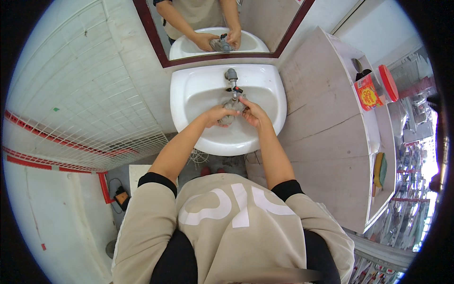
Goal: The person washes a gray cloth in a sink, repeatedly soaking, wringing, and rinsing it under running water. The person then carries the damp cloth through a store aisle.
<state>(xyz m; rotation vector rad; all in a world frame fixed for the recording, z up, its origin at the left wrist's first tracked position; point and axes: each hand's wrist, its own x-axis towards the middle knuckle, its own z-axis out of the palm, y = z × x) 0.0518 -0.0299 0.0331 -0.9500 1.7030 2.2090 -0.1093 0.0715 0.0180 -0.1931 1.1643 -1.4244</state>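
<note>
Over a white washbasin [178, 90]: left hand [217, 115] and right hand [254, 112], close together, both gripping.
Well beyond both hands, cut off by the upper edge: a dark-red-framed mirror [224, 26], with both hands repeated in reflection. By the left hand, a closed grasp around the left and near side of a crumpled grey bundle [231, 105]; by the right hand, a pinch on its right side, with some fingertips hidden from sight. Between both hands, the bundle, partly covered by fingers and hard to make out as cloth, glove or something else. Just beyond both hands, a grey tap [231, 75], with spout end close to the bundle; impossible to tell whether touching or apart. Near the right thumb, a small red handle [237, 88] on the tap.
</note>
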